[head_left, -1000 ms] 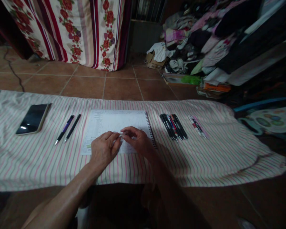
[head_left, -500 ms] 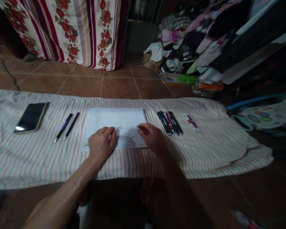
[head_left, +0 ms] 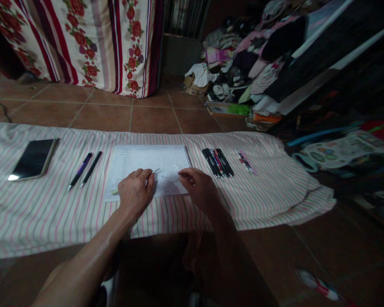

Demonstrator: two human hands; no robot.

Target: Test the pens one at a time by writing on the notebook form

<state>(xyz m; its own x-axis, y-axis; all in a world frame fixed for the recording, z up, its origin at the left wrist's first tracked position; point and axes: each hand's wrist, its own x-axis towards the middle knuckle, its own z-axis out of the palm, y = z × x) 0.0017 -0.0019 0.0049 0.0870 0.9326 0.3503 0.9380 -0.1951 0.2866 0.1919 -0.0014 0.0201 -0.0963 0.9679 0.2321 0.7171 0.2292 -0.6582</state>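
Note:
My left hand [head_left: 136, 187] rests on the lower part of a spiral-bound notebook [head_left: 141, 155]. Its thumb and forefinger pinch a slim item with a thin pointed tip [head_left: 156, 170]; the rest of it is hidden by the fingers. A pale green end [head_left: 114, 192] shows at the left of this hand, and whether it belongs to the same item I cannot tell. My right hand [head_left: 200, 187] is over the notebook's right side, thumb and fingertips brought together. What they hold, if anything, is too small to make out. The open page carries faint printing or marks.
Left of the notebook lie a purple-and-black pen [head_left: 80, 171], a black pen [head_left: 91, 169] and a phone [head_left: 33, 158]. Several pens [head_left: 218, 163] sit in a row to the right, beside some pinkish-white pens [head_left: 245, 162]. A striped cloth [head_left: 275, 183] covers the table.
The view has turned slightly right, so the notebook, pens and phone appear farther left. My hands keep nearly the same pinched poses, with the gap between them a little narrower.

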